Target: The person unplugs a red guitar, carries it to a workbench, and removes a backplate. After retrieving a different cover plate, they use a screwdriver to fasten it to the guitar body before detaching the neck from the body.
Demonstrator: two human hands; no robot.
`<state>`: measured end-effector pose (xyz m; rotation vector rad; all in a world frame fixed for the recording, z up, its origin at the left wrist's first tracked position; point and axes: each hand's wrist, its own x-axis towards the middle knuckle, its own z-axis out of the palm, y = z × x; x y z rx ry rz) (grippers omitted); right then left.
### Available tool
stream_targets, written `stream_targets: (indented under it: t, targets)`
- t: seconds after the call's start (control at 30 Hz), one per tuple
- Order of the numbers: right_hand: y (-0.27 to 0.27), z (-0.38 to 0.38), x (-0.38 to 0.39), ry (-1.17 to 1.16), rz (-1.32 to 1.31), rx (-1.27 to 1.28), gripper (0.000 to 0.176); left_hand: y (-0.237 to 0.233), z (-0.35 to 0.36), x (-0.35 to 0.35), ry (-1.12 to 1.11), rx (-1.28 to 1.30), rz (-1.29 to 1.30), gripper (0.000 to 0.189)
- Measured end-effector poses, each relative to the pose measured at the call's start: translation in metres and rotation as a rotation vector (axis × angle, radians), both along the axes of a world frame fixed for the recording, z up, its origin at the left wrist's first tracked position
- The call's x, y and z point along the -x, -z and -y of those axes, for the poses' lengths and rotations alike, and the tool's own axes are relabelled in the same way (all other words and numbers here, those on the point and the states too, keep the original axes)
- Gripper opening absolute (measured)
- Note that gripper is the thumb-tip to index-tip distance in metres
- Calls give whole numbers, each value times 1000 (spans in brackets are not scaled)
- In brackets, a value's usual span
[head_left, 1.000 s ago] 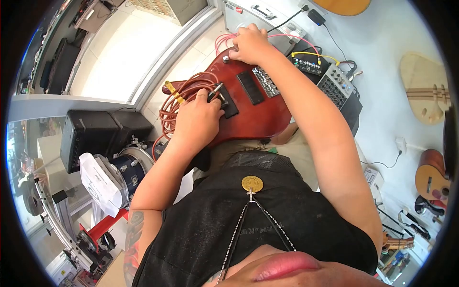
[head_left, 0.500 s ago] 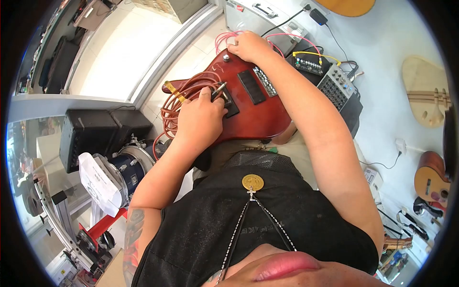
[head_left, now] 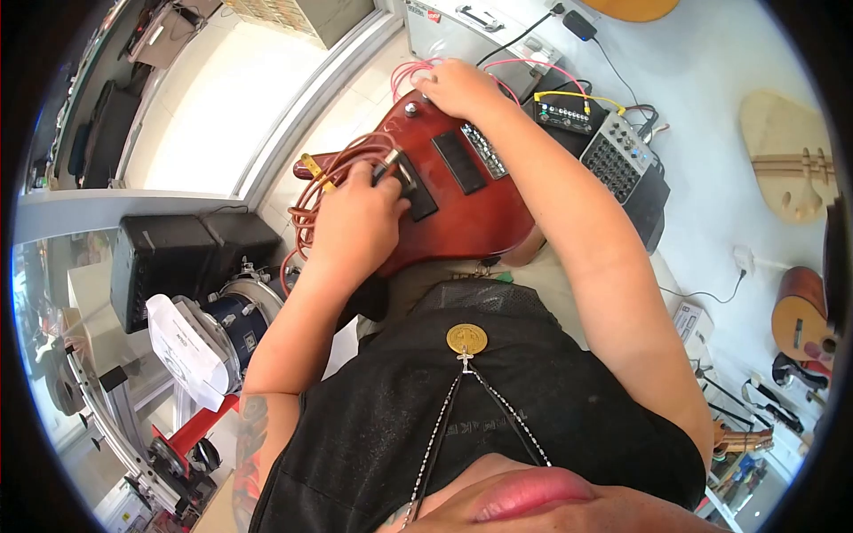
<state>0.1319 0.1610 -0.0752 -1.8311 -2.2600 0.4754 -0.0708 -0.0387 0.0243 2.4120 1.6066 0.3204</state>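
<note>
A dark red electric guitar body lies across my lap, with black pickups and a metal bridge. My left hand is closed around a coiled brown instrument cable over the guitar's left part. A metal jack plug of this cable shows at the fingertips, above a black pickup. At the far edge of the guitar, my right hand has its fingers bent near a metal knob. A pink cable runs behind those fingers. What they hold is hidden.
Beyond the guitar stand a silver case, a pedal with a yellow cable, and a small mixer. To the left are black speakers and a blue drum. Guitar bodies hang at the right wall.
The jack plug at my left fingertips has turned and shifted slightly left. My right hand stays at the guitar's far edge. The whole view has shifted a little.
</note>
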Motion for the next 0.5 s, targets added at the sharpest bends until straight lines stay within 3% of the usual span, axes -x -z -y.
stream_targets:
  t: [0.03,0.07,0.13,0.2,0.23,0.3,0.33,0.37,0.4,0.43,0.47,0.5]
  targets:
    - [0,2,-8,5,-1,2,55,-10,-4,1,-47,-47,45,21]
    - [-1,5,-22,45,-231,45,54,-14,-7,5,-45,-46,45,21]
    - [3,7,-46,161,-595,49,52,-18,-14,19,-182,-281,349,21]
    - [1,20,-70,412,-685,118,37,-21,-17,36,-253,-387,604,16]
    - [-9,33,-67,413,-685,111,37,-19,-15,40,-268,-417,820,12]
    - [-35,73,-57,215,-708,-303,28,-16,-13,49,-215,-634,874,14]
    - [-56,97,-42,42,-831,-176,21,-17,-10,47,-175,-743,867,15]
    - [-101,131,-26,-157,-825,15,28,-19,-2,43,-146,-681,1015,16]
    - [-93,147,-6,-439,-873,-31,47,-23,6,39,-115,-611,1161,16]
    - [-116,165,8,-593,-836,-7,72,-33,8,29,68,-545,1258,18]
    - [-113,185,27,-626,-859,-88,86,-39,10,22,180,-500,1308,19]
    - [-117,194,44,-625,-898,-34,85,-39,13,15,184,-424,1303,22]
